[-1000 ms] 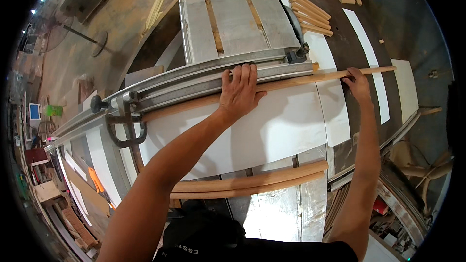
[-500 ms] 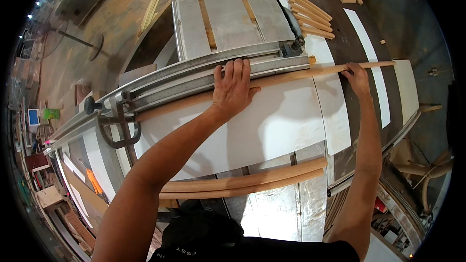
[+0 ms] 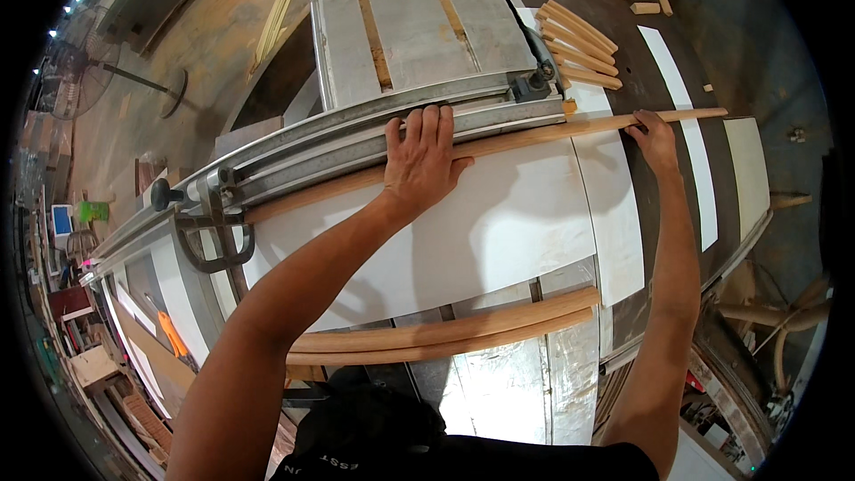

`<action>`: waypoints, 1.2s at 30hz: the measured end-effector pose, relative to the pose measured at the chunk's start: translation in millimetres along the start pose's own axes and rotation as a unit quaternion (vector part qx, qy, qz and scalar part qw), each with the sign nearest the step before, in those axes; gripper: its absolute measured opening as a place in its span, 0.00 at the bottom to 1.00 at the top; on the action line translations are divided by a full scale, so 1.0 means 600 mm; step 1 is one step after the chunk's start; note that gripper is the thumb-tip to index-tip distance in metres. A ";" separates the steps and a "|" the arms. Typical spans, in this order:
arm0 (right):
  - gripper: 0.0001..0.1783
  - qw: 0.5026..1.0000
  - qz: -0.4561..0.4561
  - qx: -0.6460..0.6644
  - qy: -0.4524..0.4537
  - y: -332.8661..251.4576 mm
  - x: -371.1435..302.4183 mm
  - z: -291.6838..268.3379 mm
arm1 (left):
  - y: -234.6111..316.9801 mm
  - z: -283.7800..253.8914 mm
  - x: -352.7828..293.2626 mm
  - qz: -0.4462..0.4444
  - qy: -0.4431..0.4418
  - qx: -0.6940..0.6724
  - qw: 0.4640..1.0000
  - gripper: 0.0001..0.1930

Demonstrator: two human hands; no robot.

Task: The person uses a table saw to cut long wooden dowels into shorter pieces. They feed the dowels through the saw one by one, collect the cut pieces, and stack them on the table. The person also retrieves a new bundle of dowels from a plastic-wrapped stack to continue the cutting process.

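A long, narrow wooden strip [image 3: 525, 139] lies along the near side of a metal fence [image 3: 303, 163] on a saw-like machine table. My left hand [image 3: 419, 158] is over the middle of the strip, its fingers bent onto the fence and its thumb along the strip's near edge. Toward the strip's right end, my right hand [image 3: 655, 141] pinches it between thumb and fingers. White panels [image 3: 463, 232] lie beneath and in front of the strip. Part of the strip is hidden under my left hand.
Two wooden boards [image 3: 445, 331] lie side by side close to my body. Several short sticks [image 3: 581, 43] are piled beyond the strip on the dark brown table [image 3: 663, 187]. A metal clamp-like frame [image 3: 214, 236] is at the fence's left end. A fan [image 3: 76, 76] stands far left.
The fence, the strip and both my hands have shifted slightly away from me relative to the brown table and its sticks. Both hands keep their hold.
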State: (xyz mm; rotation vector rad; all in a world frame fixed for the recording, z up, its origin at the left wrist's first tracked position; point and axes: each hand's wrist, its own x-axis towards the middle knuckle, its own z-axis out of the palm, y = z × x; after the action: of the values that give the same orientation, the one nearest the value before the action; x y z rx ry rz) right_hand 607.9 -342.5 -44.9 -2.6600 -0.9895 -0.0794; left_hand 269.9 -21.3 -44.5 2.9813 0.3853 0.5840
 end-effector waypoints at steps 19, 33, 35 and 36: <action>0.22 1.000 0.015 0.012 0.000 0.011 0.002 0.007 | -0.001 -0.005 0.003 -0.004 -0.016 -0.008 1.000 0.45; 0.22 1.000 0.009 -0.017 -0.010 0.005 0.005 0.003 | -0.005 -0.007 0.008 -0.014 -0.021 -0.019 1.000 0.44; 0.22 1.000 0.007 -0.012 -0.007 0.012 0.003 0.006 | -0.004 -0.006 0.010 -0.017 -0.025 -0.020 0.999 0.44; 0.22 1.000 0.006 -0.009 -0.005 0.016 0.002 0.006 | -0.003 -0.006 0.011 -0.019 -0.027 -0.021 0.999 0.44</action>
State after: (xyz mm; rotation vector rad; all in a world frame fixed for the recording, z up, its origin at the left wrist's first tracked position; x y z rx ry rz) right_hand 614.9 -347.3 -50.4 -2.6844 -0.9810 -0.0722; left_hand 274.2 -17.7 -39.0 2.9352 0.4182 0.5000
